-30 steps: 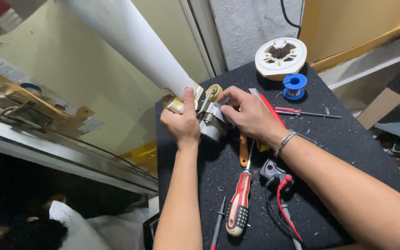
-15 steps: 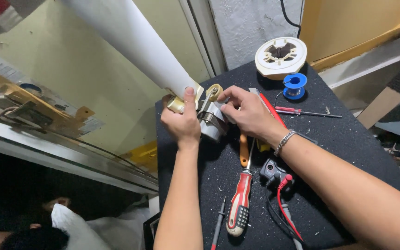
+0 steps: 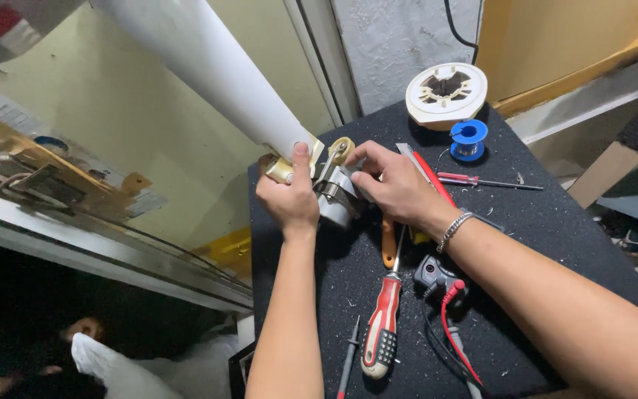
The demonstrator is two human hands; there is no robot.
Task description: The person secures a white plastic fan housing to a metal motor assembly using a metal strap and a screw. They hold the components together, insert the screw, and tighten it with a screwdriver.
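Note:
A long white fan blade (image 3: 208,66) runs up and to the left from a gold-coloured metal bracket (image 3: 334,157) fixed to a small silver motor (image 3: 339,201). My left hand (image 3: 288,196) grips the bracket end of the blade, thumb pressed on the white blade root. My right hand (image 3: 393,186) holds the silver motor from the right, fingertips at the bracket. A metal bracelet is on my right wrist. The whole piece rests at the left edge of a black padded table (image 3: 540,244).
On the table lie a red-handled screwdriver (image 3: 382,325), an orange-handled tool (image 3: 388,244), a thin red screwdriver (image 3: 481,181), a black plug with red lead (image 3: 441,284), a blue solder spool (image 3: 469,137) and a white round fan housing (image 3: 446,92). Glass pane at left.
Nothing has visibly moved; both hands stay on the motor and blade. The view has shifted very slightly.

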